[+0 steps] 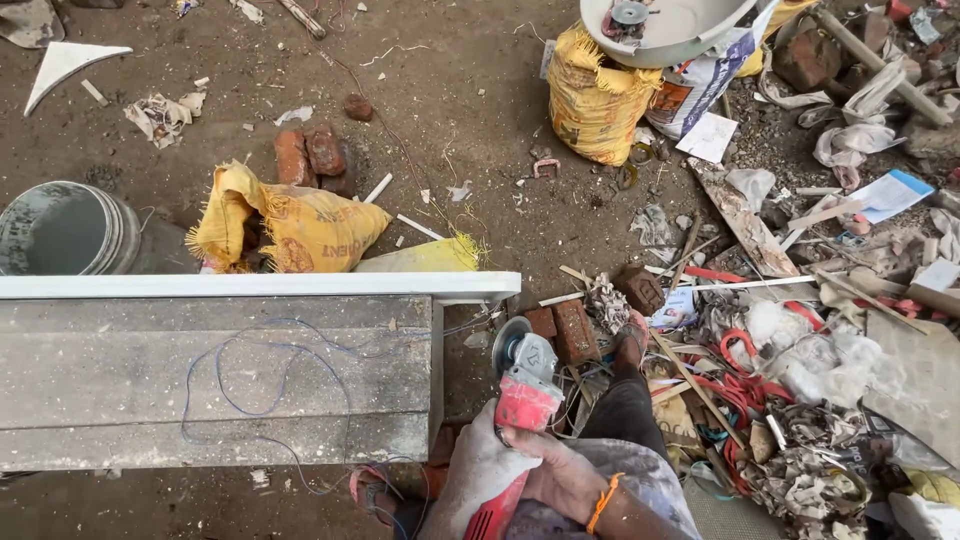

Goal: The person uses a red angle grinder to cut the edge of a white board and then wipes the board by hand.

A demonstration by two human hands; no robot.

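Both hands (pixel 520 465) grip the grinder (pixel 520 400), disc at 12 o'clock; the blue wire (pixel 250 400) on the desk (pixel 120 370) may snag it.

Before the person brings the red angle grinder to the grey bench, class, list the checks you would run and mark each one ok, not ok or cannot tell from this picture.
1. Both hands on the tool: left hand and right hand grip the angle grinder. Ok.
2. Disc clear of everything: the disc hangs beside the bench end, apart from it. Ok.
3. Blue wire lies looped across the bench top. Not ok.
4. Hand protection: left hand looks pale, perhaps gloved; right hand bare. Not ok.
5. Footing: bricks and rubble lie by the foot. Not ok.
6. Disc spinning: cannot tell.
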